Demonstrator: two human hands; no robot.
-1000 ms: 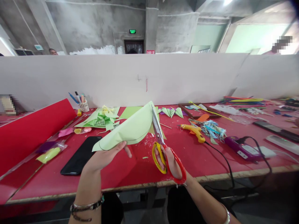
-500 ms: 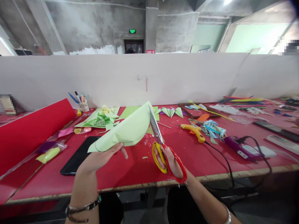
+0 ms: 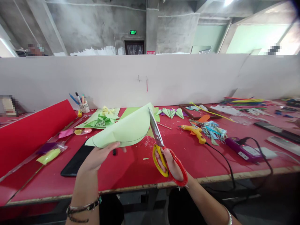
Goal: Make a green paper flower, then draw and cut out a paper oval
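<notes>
A light green sheet of paper [image 3: 124, 125], with a dark curved line drawn near its lower edge, is held up above the table. My left hand [image 3: 99, 155] grips its lower left part from below, thumb and fingers partly hidden by the sheet. My right hand [image 3: 170, 162] is closed around the red and yellow handles of a pair of scissors [image 3: 157, 131]. The scissor blades point up and away, lying against the paper's right edge. Below, small paper scraps [image 3: 145, 158] lie on the red table [image 3: 133, 175].
A black tablet-like slab [image 3: 76, 161] lies at left, near a red board [image 3: 35, 134]. Behind are green paper scraps [image 3: 100, 120], a pen cup [image 3: 84, 107] and green paper cones [image 3: 172, 113]. At right are a yellow glue gun [image 3: 194, 132] and a corded purple power strip [image 3: 243, 150].
The green paper has shifted slightly left and its left end has risen a little, along with my left hand. The scissors have barely moved, staying at the paper's right edge.
</notes>
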